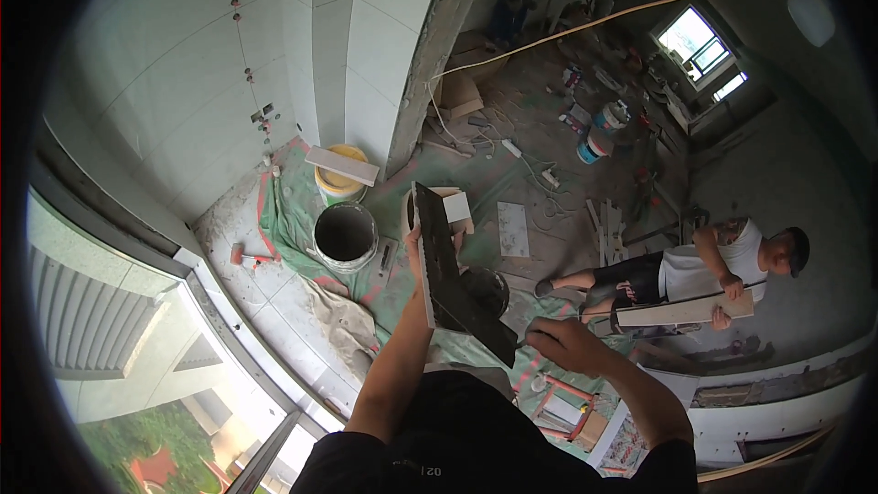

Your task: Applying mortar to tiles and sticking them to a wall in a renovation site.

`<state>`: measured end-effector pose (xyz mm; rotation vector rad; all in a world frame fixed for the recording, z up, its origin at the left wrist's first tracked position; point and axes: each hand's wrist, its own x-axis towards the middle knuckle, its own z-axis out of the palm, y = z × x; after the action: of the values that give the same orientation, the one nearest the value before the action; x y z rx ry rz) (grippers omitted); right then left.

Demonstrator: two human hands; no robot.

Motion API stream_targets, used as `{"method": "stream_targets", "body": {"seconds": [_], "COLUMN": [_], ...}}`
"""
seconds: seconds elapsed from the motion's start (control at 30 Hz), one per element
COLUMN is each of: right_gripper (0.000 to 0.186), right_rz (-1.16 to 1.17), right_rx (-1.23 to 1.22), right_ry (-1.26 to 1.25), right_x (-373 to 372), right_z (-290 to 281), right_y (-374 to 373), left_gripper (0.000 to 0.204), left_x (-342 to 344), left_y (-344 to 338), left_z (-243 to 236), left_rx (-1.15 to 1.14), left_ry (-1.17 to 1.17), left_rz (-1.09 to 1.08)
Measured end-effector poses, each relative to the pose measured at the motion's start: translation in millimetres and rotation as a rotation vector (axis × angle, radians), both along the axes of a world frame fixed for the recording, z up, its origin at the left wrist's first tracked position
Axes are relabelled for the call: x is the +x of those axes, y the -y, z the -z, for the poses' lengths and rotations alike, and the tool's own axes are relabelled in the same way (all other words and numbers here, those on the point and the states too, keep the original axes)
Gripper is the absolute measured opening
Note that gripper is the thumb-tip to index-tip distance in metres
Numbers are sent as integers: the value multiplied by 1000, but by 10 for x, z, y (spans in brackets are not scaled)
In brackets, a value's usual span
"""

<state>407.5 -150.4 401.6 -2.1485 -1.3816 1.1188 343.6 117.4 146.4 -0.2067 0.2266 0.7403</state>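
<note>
My left hand (417,252) grips a long, narrow tile (422,285) from its left side, holding it tilted up in front of me. Dark mortar (437,242) coats the tile's right-hand face. In my right hand (569,346) is the handle of a trowel (489,334), whose dark blade lies against or very close to the lower part of the coated face. Behind the tile stand a round tub with a white piece (455,208) on it and a dark bucket (487,291), both partly hidden.
To the left stand a mortar bucket (346,233) and a yellow bucket (338,185) with a plank-like tile (343,165) across it. A rubber mallet (240,254) lies by the window. At right, a co-worker (704,265) holds a long board (677,308). Cables and paint buckets (594,144) lie beyond.
</note>
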Motion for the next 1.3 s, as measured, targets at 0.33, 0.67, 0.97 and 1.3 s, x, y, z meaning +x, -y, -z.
{"method": "stream_targets", "body": {"seconds": [0.33, 0.67, 0.97, 1.3], "right_gripper": [30, 26, 28, 25], "right_rz": [-37, 107, 105, -94], "right_rx": [80, 64, -1, 475], "right_ry": [-76, -26, 2, 730], "right_x": [-265, -1, 351, 241], "right_z": [375, 585, 748, 998], "right_y": [129, 587, 703, 137], "left_gripper": [51, 52, 54, 66], "left_x": [-93, -115, -118, -330], "left_y": [31, -430, -400, -120], "left_z": [220, 328, 35, -400], "left_rx": [-48, 118, 102, 162], "left_ry": [48, 236, 289, 382], "left_rz": [44, 13, 59, 274]}}
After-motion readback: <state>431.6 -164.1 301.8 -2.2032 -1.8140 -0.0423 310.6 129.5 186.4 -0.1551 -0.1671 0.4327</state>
